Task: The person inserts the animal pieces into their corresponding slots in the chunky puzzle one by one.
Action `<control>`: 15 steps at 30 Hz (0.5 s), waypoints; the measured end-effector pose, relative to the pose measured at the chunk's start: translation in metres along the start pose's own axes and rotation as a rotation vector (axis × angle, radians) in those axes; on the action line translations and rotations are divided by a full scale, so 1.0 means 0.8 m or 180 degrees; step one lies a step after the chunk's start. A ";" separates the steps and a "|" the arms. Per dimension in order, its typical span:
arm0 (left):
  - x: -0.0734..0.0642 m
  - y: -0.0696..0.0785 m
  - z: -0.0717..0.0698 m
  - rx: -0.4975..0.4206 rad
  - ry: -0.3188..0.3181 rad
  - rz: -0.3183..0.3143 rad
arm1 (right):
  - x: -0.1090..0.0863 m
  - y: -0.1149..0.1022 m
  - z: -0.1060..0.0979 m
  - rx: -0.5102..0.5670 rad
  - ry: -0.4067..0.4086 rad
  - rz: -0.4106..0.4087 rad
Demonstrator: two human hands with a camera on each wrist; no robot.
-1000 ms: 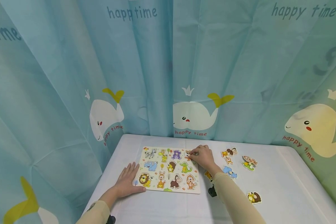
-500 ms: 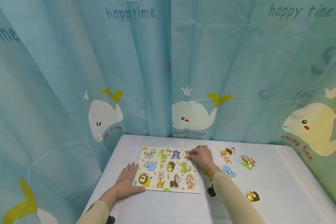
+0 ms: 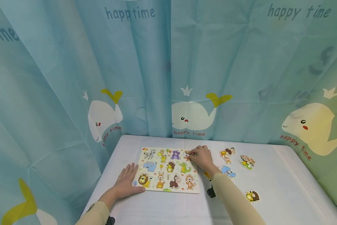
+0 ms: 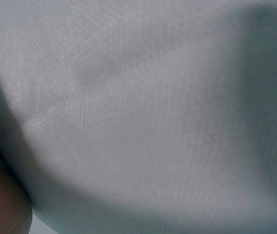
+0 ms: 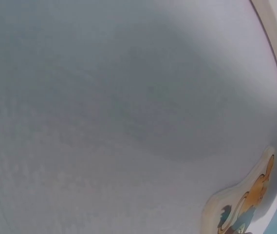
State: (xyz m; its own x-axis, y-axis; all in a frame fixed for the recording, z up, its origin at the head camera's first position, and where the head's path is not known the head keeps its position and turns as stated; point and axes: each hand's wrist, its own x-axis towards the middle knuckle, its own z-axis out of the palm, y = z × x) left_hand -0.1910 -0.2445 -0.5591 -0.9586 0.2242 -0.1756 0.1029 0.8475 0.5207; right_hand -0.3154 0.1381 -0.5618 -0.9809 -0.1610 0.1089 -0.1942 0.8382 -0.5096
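Observation:
A wooden animal puzzle board (image 3: pixel 155 164) lies on the table in the head view. My left hand (image 3: pixel 125 183) rests with spread fingers at its left edge, the thumb along the near corner. Over the board's top right corner, my right hand (image 3: pixel 202 158) pinches a small puzzle piece (image 3: pixel 186 154), mostly covered by the fingers. Its animal is hard to make out; orange and white show. In the left wrist view only a blurred bit of the hand (image 4: pixel 4 195) appears. The right wrist view has an orange animal piece (image 5: pixel 248 204) lying on the cloth.
Right of the board lie loose pieces: a blue elephant (image 3: pixel 228 172), a hedgehog (image 3: pixel 252 196), a green crocodile (image 3: pixel 246 165) overlapped by another piece, and a cluster with a brown gorilla (image 3: pixel 230 151). A blue curtain (image 3: pixel 146 78) hangs behind the white table (image 3: pixel 283 178).
The head view has shifted slightly, so everything sits a little further left in it. Both hands keep their places on the board; the right fingers still pinch the piece at the top right corner.

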 end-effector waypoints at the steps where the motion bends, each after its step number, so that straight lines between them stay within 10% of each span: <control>1: 0.000 0.000 0.001 0.0017 -0.0006 0.0003 | -0.001 0.000 0.000 -0.0006 0.0003 -0.0016; 15: 0.001 -0.001 0.001 0.0058 -0.0029 -0.0011 | -0.023 0.009 -0.027 0.0057 0.0037 -0.0170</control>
State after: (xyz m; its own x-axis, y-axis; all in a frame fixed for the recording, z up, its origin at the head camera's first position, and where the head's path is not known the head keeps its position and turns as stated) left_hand -0.1918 -0.2445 -0.5604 -0.9565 0.2256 -0.1848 0.1046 0.8569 0.5047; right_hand -0.2986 0.1588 -0.5490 -0.9690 -0.1991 0.1462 -0.2465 0.8191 -0.5180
